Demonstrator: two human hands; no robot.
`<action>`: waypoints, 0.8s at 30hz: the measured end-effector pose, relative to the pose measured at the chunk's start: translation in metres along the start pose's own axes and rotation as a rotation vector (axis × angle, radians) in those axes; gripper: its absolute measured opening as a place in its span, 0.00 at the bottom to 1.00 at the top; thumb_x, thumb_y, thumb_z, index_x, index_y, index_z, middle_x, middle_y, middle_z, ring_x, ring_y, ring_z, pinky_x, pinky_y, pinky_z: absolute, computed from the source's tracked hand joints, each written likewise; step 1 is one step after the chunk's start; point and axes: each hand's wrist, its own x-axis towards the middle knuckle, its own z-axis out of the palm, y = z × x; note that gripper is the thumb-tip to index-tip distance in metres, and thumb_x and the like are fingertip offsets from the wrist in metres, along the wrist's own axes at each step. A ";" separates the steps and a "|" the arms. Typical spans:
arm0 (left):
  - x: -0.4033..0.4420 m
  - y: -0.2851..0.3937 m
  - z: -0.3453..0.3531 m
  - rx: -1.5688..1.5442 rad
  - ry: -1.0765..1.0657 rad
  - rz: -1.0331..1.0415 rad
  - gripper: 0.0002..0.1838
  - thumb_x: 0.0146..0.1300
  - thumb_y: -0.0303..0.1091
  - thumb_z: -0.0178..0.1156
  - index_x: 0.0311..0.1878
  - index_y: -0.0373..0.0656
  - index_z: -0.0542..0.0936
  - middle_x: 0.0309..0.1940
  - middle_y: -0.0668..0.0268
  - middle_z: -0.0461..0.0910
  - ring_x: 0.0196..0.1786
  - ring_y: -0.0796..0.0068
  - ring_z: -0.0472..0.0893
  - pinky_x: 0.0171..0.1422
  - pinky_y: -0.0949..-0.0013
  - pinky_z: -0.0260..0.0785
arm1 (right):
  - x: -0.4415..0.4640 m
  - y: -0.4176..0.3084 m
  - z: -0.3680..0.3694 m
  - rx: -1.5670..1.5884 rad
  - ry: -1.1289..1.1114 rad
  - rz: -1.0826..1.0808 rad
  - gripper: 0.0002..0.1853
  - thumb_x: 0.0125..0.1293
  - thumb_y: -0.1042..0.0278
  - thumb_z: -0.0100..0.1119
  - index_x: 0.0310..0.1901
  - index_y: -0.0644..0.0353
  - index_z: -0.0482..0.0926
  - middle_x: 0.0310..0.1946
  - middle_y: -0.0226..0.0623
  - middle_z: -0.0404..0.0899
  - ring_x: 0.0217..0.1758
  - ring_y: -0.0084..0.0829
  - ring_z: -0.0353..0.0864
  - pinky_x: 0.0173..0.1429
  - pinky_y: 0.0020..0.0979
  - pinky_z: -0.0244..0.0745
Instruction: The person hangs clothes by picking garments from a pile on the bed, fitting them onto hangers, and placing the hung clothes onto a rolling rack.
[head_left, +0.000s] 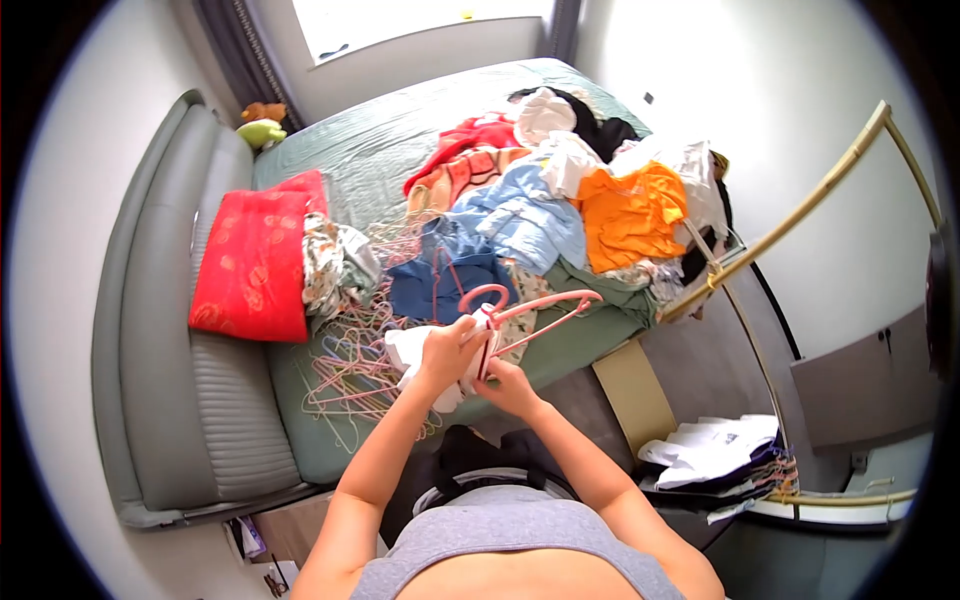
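Note:
In front of my body, both hands are on a white garment [408, 350] with a dark trim. A pink clothes hanger [562, 298] is partly inside it, its hook and one arm sticking out to the right. My left hand [450, 355] grips the garment close to the hanger's hook. Lower and to the right, the fingers of my right hand [510, 390] pinch the garment's dark-trimmed edge. Cloth and fingers hide the rest of the hanger. Just beyond lie a dark blue garment [450, 275] and a heap of loose hangers [355, 370] on the bed.
The bed [360, 140] carries a pile with an orange shirt [632, 215] and a light blue shirt [525, 215]. A folded red blanket [250, 265] lies by the headboard [150, 310]. At right stand a bamboo-coloured rack [800, 210] and stacked white clothes [710, 447] on hangers.

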 end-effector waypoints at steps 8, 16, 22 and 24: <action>0.021 0.050 0.056 -0.300 -0.246 0.021 0.11 0.60 0.37 0.62 0.31 0.39 0.75 0.15 0.64 0.65 0.20 0.78 0.63 0.24 0.70 0.57 | -0.091 0.075 -0.110 -0.706 -0.305 0.147 0.12 0.50 0.56 0.64 0.31 0.54 0.80 0.32 0.31 0.80 0.43 0.34 0.76 0.57 0.45 0.63; 0.026 0.091 0.121 -0.239 -0.508 0.141 0.12 0.57 0.39 0.65 0.35 0.39 0.79 0.16 0.61 0.70 0.20 0.71 0.68 0.27 0.70 0.62 | -0.193 0.103 -0.248 -0.954 0.079 0.322 0.16 0.48 0.50 0.66 0.38 0.46 0.84 0.48 0.32 0.77 0.62 0.36 0.66 0.66 0.46 0.55; 0.037 0.130 0.165 -0.043 -0.551 0.337 0.12 0.58 0.43 0.62 0.33 0.43 0.79 0.19 0.59 0.75 0.23 0.61 0.76 0.28 0.64 0.66 | -0.245 0.091 -0.310 -0.907 0.243 0.382 0.08 0.49 0.55 0.66 0.30 0.45 0.84 0.41 0.28 0.82 0.57 0.36 0.71 0.63 0.43 0.59; 0.042 0.142 0.182 0.079 -0.526 0.581 0.12 0.59 0.44 0.60 0.30 0.45 0.77 0.20 0.62 0.75 0.24 0.60 0.77 0.27 0.62 0.67 | -0.262 0.089 -0.327 -0.881 0.308 0.418 0.07 0.50 0.56 0.66 0.30 0.45 0.84 0.42 0.27 0.82 0.57 0.36 0.71 0.63 0.44 0.58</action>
